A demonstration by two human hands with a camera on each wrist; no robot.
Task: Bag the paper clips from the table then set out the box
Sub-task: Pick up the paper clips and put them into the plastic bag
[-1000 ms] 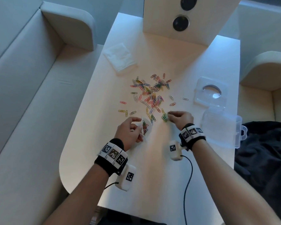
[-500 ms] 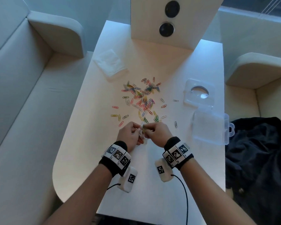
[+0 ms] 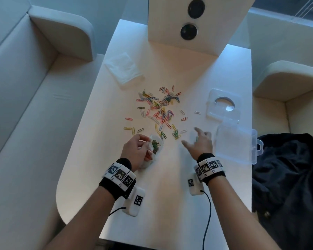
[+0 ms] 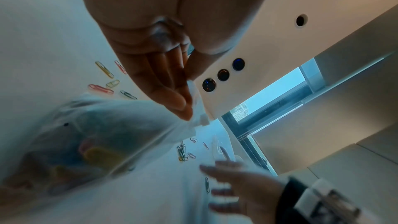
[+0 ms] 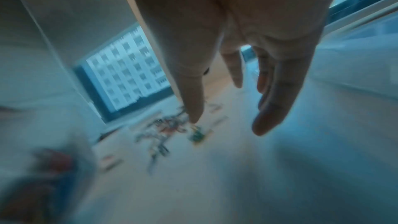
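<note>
On the table [image 3: 90,141], near its front edge, our left hand [image 3: 136,150] pinches the mouth of the bag [image 3: 154,146], which already holds some clips, while our right hand [image 3: 200,143] hangs just beside it with fingers spread and, as far as the blurred wrist view lets us judge, holding nothing. Most clips [image 3: 161,109] lie scattered across the middle of the table, with a small green bunch [image 3: 175,135] between our two hands. The box [image 3: 235,141] sits at the right edge, its lid [image 3: 222,105] lying separately beyond it. To do this step well, we should keep the bag's mouth propped wide and tilted toward the pile, then rake the nearest bunch together with the right fingers and pinch several at once instead of chasing singles. We should work from the near clips outward, so that no strays get pushed off the edge.
</note>
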